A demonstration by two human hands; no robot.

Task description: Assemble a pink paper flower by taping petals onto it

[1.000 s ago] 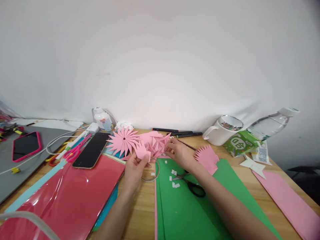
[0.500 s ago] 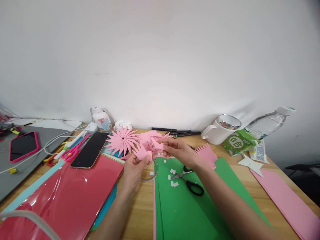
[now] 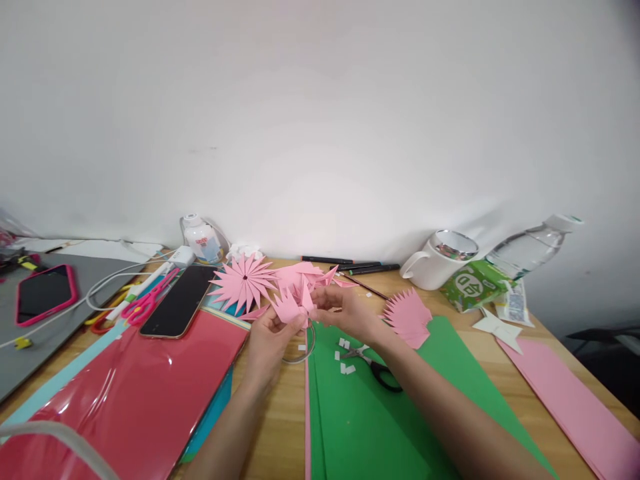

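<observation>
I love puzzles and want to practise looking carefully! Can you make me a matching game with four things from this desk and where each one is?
Things:
1. small crown-like pink paper
2. black-handled scissors
3. white mug
4. pink-edged phone

Places:
A. on the green paper
B. on the grey surface
C. in the left grip
D. right beside the green packet

Right pairs: 1-C, 2-A, 3-D, 4-B
</observation>
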